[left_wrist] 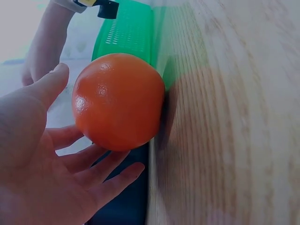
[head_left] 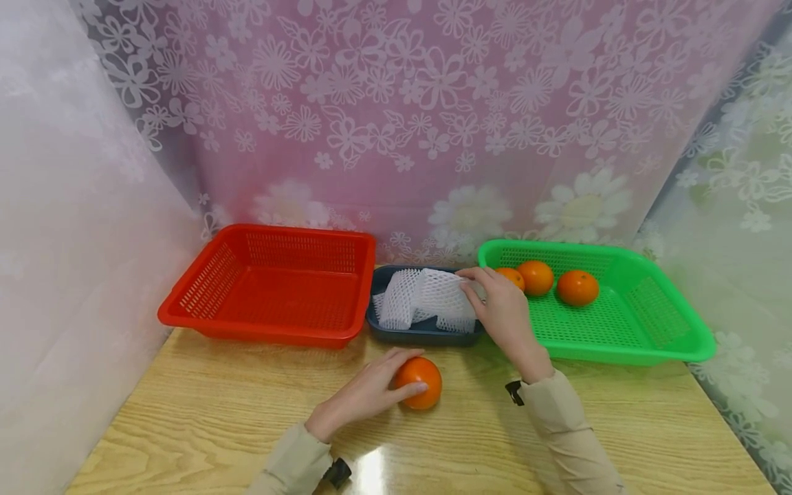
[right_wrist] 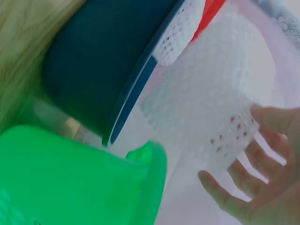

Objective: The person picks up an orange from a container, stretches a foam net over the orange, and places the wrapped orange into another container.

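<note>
A round orange [head_left: 427, 392] rests on the wooden table in front of the dark blue tray. My left hand [head_left: 370, 386] holds it from the left, the thumb across its near side and the fingers around the far side. In the left wrist view, the orange [left_wrist: 119, 101] partly hides those fingers. White foam fruit nets [head_left: 399, 299] lie in the blue tray [head_left: 421, 338]. My right hand [head_left: 504, 309] pinches the edge of one foam net [head_left: 442, 289] above the tray's right end. The right wrist view shows that net [right_wrist: 206, 93] raised over the rim.
The red basket [head_left: 266, 333] stands left of the tray. At right, a green basket [head_left: 625, 354] holds several oranges, including one orange [head_left: 577, 287] near its middle; my right hand partly covers another. A flowered curtain [head_left: 383, 137] hangs behind.
</note>
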Available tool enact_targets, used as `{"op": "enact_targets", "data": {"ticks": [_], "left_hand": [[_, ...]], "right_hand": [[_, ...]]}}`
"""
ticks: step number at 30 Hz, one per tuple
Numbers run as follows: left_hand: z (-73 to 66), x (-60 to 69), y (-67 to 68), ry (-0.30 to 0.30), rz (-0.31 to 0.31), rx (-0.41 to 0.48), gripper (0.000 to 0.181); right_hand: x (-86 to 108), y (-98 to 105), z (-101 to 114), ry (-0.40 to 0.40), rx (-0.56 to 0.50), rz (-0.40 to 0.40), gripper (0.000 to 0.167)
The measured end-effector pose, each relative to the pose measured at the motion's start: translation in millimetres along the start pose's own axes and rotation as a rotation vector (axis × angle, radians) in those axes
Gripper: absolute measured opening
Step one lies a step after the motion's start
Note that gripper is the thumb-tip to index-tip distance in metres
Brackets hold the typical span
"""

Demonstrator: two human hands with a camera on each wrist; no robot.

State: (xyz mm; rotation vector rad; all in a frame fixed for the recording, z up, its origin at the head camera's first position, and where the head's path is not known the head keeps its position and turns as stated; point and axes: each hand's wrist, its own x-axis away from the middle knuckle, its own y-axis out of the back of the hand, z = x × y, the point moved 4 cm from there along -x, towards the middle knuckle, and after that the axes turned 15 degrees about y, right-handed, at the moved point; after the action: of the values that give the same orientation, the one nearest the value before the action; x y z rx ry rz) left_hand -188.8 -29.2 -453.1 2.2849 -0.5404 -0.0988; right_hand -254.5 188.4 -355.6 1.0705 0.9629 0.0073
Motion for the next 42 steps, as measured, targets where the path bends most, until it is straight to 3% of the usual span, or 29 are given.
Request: {"op": "enact_targets", "data": {"ticks": [4,8,11,14,18,21,25,28,30,32,36,42], "left_hand": [[0.3,0.1,0.1,0.003,0.001,0.009,0.067],[-0.4,0.5,1.1,0.006,0.003,0.016,0.069],[-3.3,1.8,4.4,0.002,-0.029,0.04,0.069],[-7.7,2.6,10.0,-0.023,-0.096,0.118,0.062],[-12.7,0.7,15.8,-0.063,-0.163,0.314,0.048],[-14.1,-2.9,17.9,-0.037,-0.171,0.477,0.041],[-14.7,-8.9,19.2,0.066,-0.121,0.813,0.034],[-16.4,-12.6,18.9,0.134,-0.071,1.105,0.034],[-18.4,-14.2,18.3,0.159,-0.05,1.225,0.037],[-20.0,-14.9,17.7,0.159,-0.03,1.291,0.043],[-20.7,-14.6,16.8,0.138,-0.008,1.331,0.052],[-23.3,-16.5,18.6,0.113,0.066,1.503,0.046]], "right_hand": [[1.6,5,2,-0.081,-0.112,-0.106,0.023],[4.7,6,7,-0.174,-0.23,-0.143,0.027],[8.8,6,12,-0.238,-0.306,-0.155,0.029],[14.2,6,20,-0.298,-0.382,-0.182,0.029],[21.5,3,32,-0.352,-0.556,-0.232,0.027],[25.3,0,41,-0.354,-0.724,-0.276,0.026],[29.6,-8,49,-0.325,-0.851,-0.303,0.025],[33.1,-13,53,-0.308,-0.881,-0.302,0.024],[35.3,-15,54,-0.3,-0.898,-0.303,0.023],[37.1,-17,54,-0.297,-0.907,-0.302,0.023],[40.4,-18,54,-0.289,-0.926,-0.28,0.025],[45.9,-15,52,-0.249,-1.028,-0.178,0.035]]}}
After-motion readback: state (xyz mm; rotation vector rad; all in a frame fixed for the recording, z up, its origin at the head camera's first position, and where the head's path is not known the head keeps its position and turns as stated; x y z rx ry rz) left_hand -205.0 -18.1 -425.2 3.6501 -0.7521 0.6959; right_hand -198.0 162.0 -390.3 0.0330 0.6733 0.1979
